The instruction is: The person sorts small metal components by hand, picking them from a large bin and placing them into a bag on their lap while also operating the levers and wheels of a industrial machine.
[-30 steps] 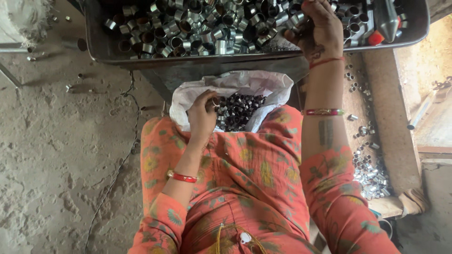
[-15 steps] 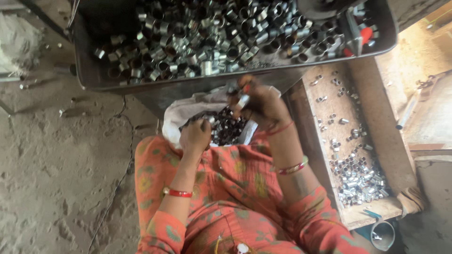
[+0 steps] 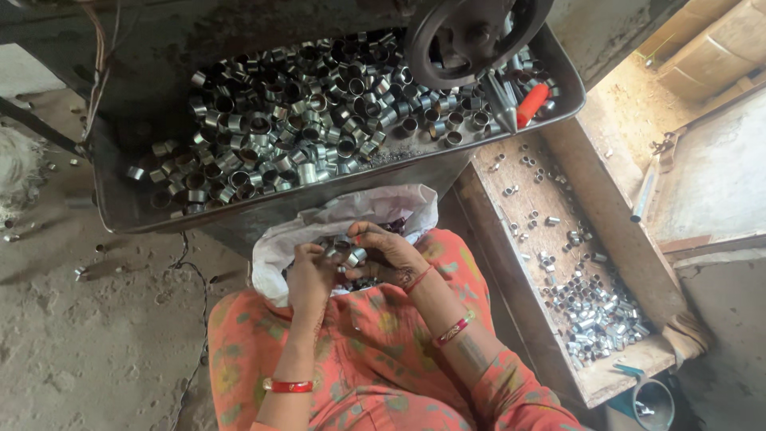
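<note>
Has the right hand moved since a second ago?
Yes. The right hand has come back from the metal tray of rings to the white bag on the lap, meeting the left hand.

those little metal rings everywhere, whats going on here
A seated person in orange patterned clothes has both hands over a white bag in the lap. The left hand and right hand meet above it, fingers pinching a few small metal rings. A big metal tray in front is heaped with similar rings, and more lie in a wooden tray to the right.
</note>
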